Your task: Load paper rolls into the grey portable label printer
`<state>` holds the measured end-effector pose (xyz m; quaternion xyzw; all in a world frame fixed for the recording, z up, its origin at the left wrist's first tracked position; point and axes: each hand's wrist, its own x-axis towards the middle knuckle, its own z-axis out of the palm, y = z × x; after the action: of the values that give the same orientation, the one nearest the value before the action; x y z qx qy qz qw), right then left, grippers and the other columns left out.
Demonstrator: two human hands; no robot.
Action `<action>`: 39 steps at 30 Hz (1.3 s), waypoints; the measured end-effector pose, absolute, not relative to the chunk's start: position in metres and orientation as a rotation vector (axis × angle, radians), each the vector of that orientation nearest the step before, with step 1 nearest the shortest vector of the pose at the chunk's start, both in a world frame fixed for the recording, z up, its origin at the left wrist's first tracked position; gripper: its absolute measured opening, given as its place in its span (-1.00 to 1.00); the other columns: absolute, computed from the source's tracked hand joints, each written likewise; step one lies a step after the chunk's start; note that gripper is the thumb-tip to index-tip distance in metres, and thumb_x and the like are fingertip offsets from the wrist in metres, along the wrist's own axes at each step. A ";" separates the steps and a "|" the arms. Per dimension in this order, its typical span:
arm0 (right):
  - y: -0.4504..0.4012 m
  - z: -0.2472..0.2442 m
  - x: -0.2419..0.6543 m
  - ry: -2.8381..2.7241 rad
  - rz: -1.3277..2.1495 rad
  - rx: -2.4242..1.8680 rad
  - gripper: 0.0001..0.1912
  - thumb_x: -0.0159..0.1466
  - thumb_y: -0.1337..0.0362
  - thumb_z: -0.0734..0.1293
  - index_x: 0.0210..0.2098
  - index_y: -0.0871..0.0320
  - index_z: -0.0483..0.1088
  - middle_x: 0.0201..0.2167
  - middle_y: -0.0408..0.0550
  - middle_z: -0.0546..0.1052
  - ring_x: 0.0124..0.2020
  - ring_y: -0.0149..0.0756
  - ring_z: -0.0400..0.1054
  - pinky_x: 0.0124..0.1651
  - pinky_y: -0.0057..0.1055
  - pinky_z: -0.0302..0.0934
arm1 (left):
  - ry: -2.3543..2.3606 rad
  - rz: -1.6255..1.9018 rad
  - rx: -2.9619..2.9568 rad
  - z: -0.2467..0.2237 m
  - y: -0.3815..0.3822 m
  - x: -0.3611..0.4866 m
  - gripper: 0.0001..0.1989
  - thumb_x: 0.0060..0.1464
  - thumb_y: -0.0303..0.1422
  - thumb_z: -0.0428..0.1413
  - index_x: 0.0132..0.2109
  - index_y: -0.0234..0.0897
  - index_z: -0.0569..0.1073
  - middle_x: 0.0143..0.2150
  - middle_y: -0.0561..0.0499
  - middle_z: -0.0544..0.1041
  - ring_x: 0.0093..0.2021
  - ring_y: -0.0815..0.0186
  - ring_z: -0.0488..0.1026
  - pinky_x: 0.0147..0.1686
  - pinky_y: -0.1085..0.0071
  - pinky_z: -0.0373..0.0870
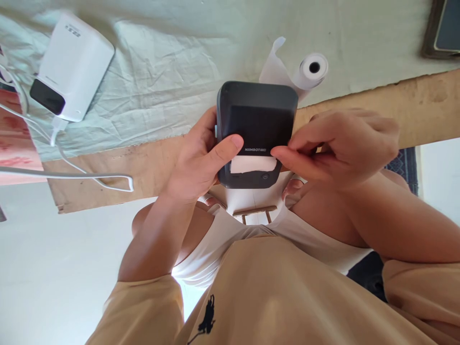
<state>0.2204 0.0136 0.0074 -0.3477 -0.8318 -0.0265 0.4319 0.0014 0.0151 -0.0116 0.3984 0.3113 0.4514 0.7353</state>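
Observation:
My left hand (201, 160) is wrapped around the left side of a dark grey label printer (260, 124) marked NIIMBOT, its thumb lying across the front. Out of the slot below the glossy cover sticks a short strip of white paper (253, 164). My right hand (345, 143) has thumb and index finger closed at the printer's lower right edge, the thumb tip beside the strip; its other fingers are curled. Behind the printer lies a roll of white paper (312, 71) with a dark core, its loose end curling up to the left.
At the left a white power bank (77, 67) with a dark display has a white cable (72, 163) plugged in, looping over the table edge. A pale green cloth (172, 62) covers the wooden table (151, 163). A dark-framed object (443, 28) lies at the far right.

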 end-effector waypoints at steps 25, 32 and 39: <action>0.012 0.007 0.219 -2.052 -0.031 -0.881 -0.69 0.28 0.34 0.47 -0.44 0.10 0.25 -0.71 -0.36 0.22 -0.68 -0.58 0.10 -0.65 -0.51 0.00 | 0.690 1.053 0.907 -0.017 0.013 0.008 -0.89 0.26 -0.39 0.18 -0.07 -0.26 0.53 -0.43 0.11 0.44 -0.57 0.52 0.36 -0.64 0.64 0.32; 0.013 0.005 0.220 -2.052 -0.063 -0.866 -0.79 0.27 0.37 0.46 -0.38 0.08 0.34 -0.67 -0.38 0.29 -0.67 -0.59 0.10 -0.64 -0.50 -0.01 | 0.761 1.100 0.862 -0.010 0.011 0.012 -0.95 0.29 -0.43 0.16 -0.12 -0.31 0.50 -0.44 0.12 0.41 -0.56 0.54 0.34 -0.65 0.68 0.25; 0.012 0.006 0.221 -2.054 0.053 -0.857 -0.59 0.25 0.33 0.50 -0.47 0.11 0.15 -0.68 -0.36 0.20 -0.66 -0.59 0.00 -0.65 -0.49 -0.14 | 0.771 1.052 0.850 -0.012 0.009 0.011 -0.88 0.30 -0.43 0.15 -0.04 -0.31 0.53 -0.35 0.09 0.48 -0.43 0.49 0.47 -0.54 0.65 0.31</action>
<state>0.2207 0.0123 0.0065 -0.3453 -0.8277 0.0212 0.4418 0.0108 0.0088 -0.0118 0.3834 0.3478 0.4745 0.7119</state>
